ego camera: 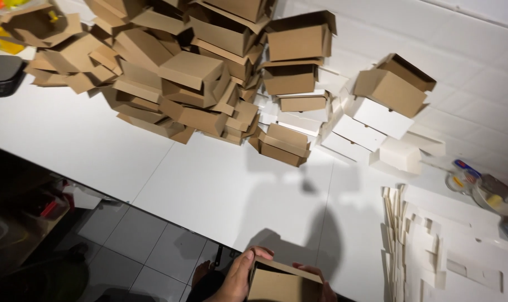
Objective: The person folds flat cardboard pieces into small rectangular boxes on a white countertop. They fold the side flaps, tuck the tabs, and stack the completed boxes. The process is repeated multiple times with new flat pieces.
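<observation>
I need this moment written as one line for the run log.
left hand: holds brown box | right hand: on box far side | table: box pile, flat white blanks

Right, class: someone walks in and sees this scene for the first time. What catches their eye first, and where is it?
First, the big heap of folded brown cardboard boxes piled at the far side of the white table. Next, the flat white cardboard blanks stacked at the right. At the bottom edge, the left hand and right hand grip an open brown cardboard box.
</observation>
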